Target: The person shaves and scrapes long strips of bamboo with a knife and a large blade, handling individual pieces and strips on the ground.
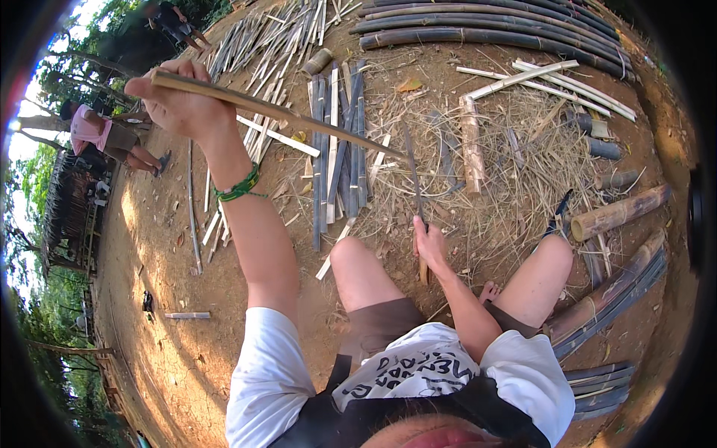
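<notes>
My left hand (181, 104), raised at the upper left, is closed round one end of a long split bamboo strip (299, 118). The strip slants down to the right. Its far end meets, or passes just beside, the blade of a long knife (414, 173); I cannot tell whether they touch. My right hand (430, 244) is closed round the knife's wooden handle, with the narrow dark blade pointing away from me. Below the strip, several dark and pale bamboo slats (332, 160) lie side by side on the ground. A green band circles my left wrist.
Shavings (515, 164) cover the ground ahead, around a bamboo piece (472, 145). Long dark poles (478, 36) lie at the back. A thick bamboo section (621, 212) and a split-bamboo bundle (616, 299) lie at right. A person in pink (91, 128) and another person (173, 21) are far left.
</notes>
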{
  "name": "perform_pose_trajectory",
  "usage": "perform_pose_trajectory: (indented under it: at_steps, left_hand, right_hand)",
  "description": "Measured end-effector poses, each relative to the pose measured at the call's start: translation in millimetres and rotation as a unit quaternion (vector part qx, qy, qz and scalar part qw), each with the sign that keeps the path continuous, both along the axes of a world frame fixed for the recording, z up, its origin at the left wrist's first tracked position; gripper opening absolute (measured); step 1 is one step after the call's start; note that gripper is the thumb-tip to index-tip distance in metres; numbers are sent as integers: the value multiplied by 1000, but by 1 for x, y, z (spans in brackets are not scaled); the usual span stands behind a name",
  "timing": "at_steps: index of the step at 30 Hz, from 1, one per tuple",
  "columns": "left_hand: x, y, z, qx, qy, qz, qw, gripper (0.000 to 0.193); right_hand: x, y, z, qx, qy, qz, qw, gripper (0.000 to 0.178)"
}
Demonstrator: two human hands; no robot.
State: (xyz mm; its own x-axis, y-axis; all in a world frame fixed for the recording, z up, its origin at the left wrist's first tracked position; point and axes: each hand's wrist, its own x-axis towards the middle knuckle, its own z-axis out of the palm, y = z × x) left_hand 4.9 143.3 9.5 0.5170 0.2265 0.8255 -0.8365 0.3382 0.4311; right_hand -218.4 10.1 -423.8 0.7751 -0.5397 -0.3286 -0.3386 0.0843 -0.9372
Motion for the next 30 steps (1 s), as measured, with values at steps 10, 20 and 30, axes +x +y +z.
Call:
perform_pose_trajectory:
  at_steps: [10, 20, 30]
  left_hand:
    - [-17, -25, -18, -49, -78, 248, 964, 55]
    - [-83, -70, -117, 34, -123, 178, 976, 57]
    - [-82, -70, -134, -11, -114, 80, 990, 64]
  right_hand:
    - [6, 14, 144, 73, -197, 37, 977, 44]
    - [-15, 33, 253, -110, -411, 65, 903, 41]
    - [-9, 22, 235, -73, -354, 97, 928, 43]
